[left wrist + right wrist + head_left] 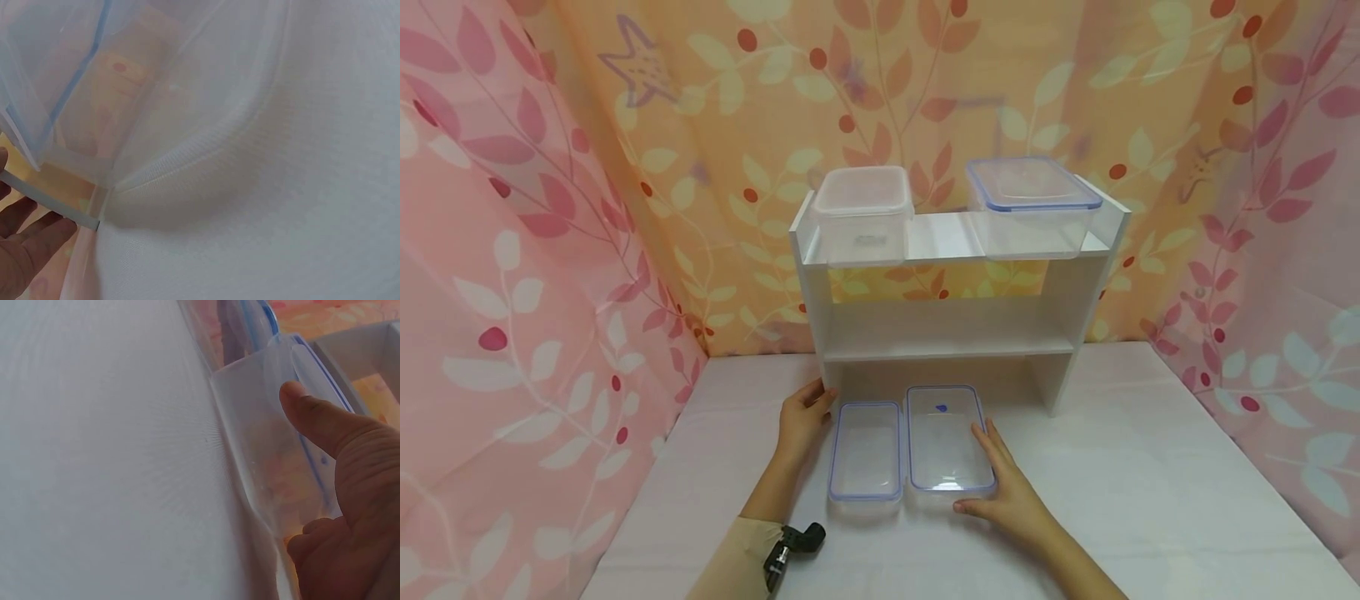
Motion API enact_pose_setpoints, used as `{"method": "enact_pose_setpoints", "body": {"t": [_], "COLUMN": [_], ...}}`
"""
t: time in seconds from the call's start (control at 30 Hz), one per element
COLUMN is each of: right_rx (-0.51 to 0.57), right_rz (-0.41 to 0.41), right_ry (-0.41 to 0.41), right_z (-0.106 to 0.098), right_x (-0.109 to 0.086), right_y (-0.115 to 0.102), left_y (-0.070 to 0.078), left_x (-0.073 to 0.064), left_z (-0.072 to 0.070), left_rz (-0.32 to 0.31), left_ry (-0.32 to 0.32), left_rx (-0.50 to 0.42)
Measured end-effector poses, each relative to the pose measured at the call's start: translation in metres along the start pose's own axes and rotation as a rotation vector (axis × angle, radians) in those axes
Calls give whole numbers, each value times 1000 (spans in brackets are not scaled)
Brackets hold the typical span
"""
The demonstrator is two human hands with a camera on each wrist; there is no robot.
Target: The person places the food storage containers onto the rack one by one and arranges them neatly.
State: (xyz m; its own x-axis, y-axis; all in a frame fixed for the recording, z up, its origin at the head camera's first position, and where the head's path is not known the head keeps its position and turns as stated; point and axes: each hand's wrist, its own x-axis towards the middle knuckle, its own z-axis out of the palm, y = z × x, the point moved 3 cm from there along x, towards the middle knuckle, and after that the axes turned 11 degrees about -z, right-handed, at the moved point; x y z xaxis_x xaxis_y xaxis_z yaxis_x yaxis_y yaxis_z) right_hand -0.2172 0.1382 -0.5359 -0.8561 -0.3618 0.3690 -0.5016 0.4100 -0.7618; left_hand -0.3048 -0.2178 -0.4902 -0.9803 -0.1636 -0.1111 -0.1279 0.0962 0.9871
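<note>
My left hand (pixel 800 423) pinches the front edge of the left side panel of a white two-tier shelf (pixel 951 332). In the left wrist view the fingers (pixel 47 240) lie on one side of that panel and the thumb on the other. Just right of it, a narrow clear food container (pixel 865 454) with a blue-rimmed lid sits on the table. Beside that one, a wider clear food container (pixel 945 446) also has a blue-rimmed lid. My right hand (pixel 1003 492) grips its near right corner, thumb (pixel 312 419) by the front wall, fingers along the right side.
On the shelf's top board stand a clear container with a whitish lid (pixel 862 212) at left and a larger blue-rimmed container (pixel 1033 208) at right. A white cloth covers the table (pixel 1150 492). Leaf-patterned curtains (pixel 715 167) enclose the back and sides.
</note>
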Motion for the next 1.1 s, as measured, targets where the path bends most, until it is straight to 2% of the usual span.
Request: {"method": "enact_pose_setpoints", "body": {"t": [0.13,0.43,0.73,0.9,1.1], "right_rx": [-14,-17,-57,-32,-52], "right_rz": [-16,-16,-67,-59,-70], "right_ry": [18,30,47,46,58], "right_z": [0,-1,-5,-6,-11], "right_x": [0,-1,2,1,0], "right_y": [0,-1,-2,-4,-9], "left_y": [11,13,-10,-15,-16], "left_x": [-10,-12,10,13,12], "left_z": [0,-1,0,-2,-1], "left_rz": [9,17,26,38,46], "left_ry": [-10,-13,-1,14,16], "left_rx": [4,12,-9,-24,-17]}}
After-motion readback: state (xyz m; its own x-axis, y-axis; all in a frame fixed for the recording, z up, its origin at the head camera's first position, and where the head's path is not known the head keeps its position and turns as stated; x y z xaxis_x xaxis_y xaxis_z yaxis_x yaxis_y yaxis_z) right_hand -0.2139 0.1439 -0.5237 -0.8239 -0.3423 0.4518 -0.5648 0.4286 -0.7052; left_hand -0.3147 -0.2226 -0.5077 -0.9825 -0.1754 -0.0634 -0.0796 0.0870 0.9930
